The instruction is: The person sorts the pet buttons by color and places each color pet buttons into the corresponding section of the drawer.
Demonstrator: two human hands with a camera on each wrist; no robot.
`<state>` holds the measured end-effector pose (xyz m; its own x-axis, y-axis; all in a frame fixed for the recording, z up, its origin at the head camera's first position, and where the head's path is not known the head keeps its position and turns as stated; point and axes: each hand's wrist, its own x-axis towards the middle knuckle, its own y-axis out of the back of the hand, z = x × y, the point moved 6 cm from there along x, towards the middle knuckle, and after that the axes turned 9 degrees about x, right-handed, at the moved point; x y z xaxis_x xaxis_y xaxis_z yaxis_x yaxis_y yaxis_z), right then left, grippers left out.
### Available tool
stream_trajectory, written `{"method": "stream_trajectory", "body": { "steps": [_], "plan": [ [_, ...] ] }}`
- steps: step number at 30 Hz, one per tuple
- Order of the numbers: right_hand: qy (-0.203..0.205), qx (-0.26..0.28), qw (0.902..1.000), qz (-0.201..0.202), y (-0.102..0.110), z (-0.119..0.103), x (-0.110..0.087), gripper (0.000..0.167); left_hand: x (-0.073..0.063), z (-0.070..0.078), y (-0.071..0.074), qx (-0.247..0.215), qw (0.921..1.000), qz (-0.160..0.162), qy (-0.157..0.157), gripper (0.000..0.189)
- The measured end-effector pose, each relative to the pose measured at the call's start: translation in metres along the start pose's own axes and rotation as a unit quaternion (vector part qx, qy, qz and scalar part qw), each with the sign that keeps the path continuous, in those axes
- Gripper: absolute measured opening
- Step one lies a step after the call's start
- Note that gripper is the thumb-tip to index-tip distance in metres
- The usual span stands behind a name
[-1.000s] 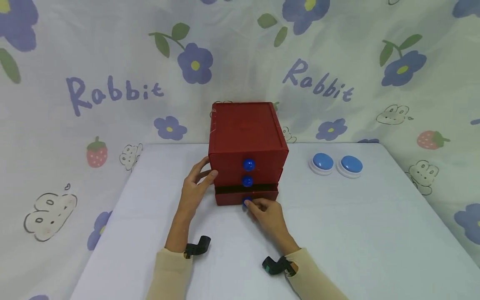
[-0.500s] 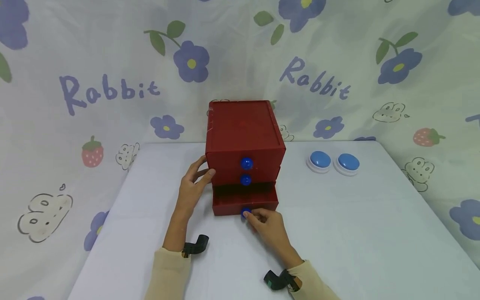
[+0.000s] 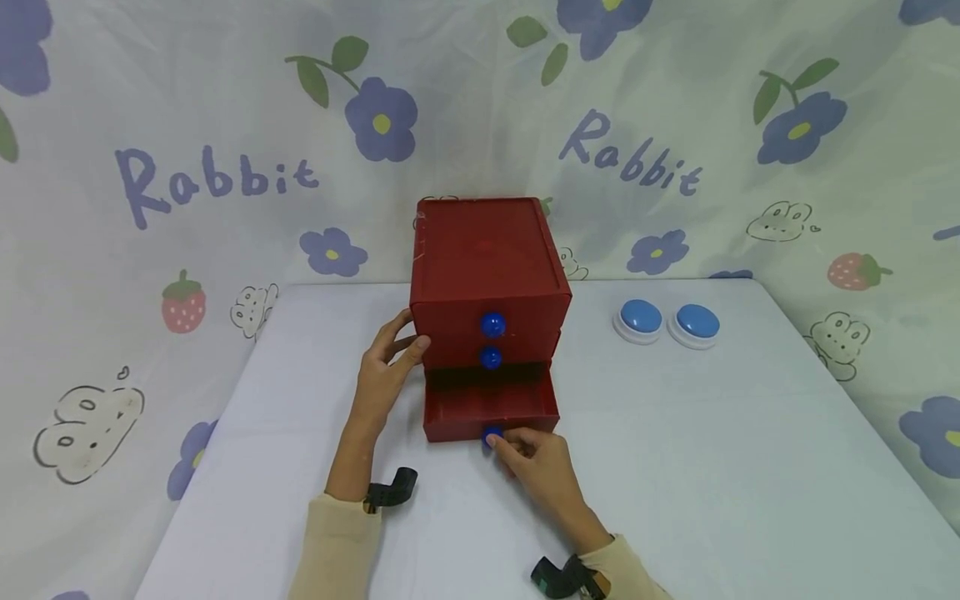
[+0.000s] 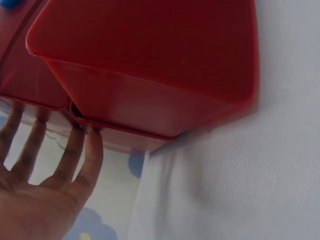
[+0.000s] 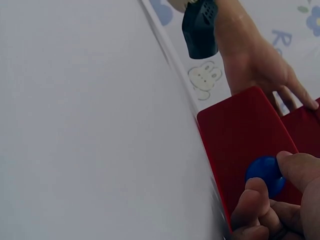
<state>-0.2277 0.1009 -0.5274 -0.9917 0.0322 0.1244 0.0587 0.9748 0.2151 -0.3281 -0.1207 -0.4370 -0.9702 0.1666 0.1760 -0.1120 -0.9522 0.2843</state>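
Note:
A red drawer cabinet [image 3: 487, 250] with three blue knobs stands at the back middle of the table. Its bottom drawer [image 3: 450, 429] is pulled out, and the part of its inside that shows holds nothing. My right hand [image 3: 543, 467] pinches the bottom drawer's blue knob [image 5: 265, 175] between thumb and fingers. Against the cabinet's left side rests my left hand [image 3: 381, 379], its fingertips touching the red wall, as the left wrist view also shows. The upper two drawers are closed, with a top knob [image 3: 492, 324] and a middle knob [image 3: 491, 357].
Two blue push buttons on white bases, a left one [image 3: 637, 321] and a right one [image 3: 694, 325], stand right of the cabinet. A white table [image 3: 712, 467] lies beneath everything. Behind it hangs a printed curtain [image 3: 465, 100].
The bottom drawer has slid out toward me, from slightly open to well open, with my right hand on its knob. My left hand has stayed at the cabinet's side.

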Motion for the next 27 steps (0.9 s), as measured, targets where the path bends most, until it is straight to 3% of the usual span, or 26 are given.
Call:
{"method": "stream_trajectory", "body": {
  "steps": [20,27],
  "plan": [
    [-0.010,0.015,0.9998,-0.010,0.000,-0.001,-0.024,0.027,-0.001,-0.001,0.000,0.007,1.0000,0.003,-0.001,0.062],
    [-0.019,0.014,0.9995,-0.018,0.000,0.001,-0.034,0.031,0.011,-0.033,0.000,0.010,0.9996,0.018,-0.017,0.058]
  ]
}}
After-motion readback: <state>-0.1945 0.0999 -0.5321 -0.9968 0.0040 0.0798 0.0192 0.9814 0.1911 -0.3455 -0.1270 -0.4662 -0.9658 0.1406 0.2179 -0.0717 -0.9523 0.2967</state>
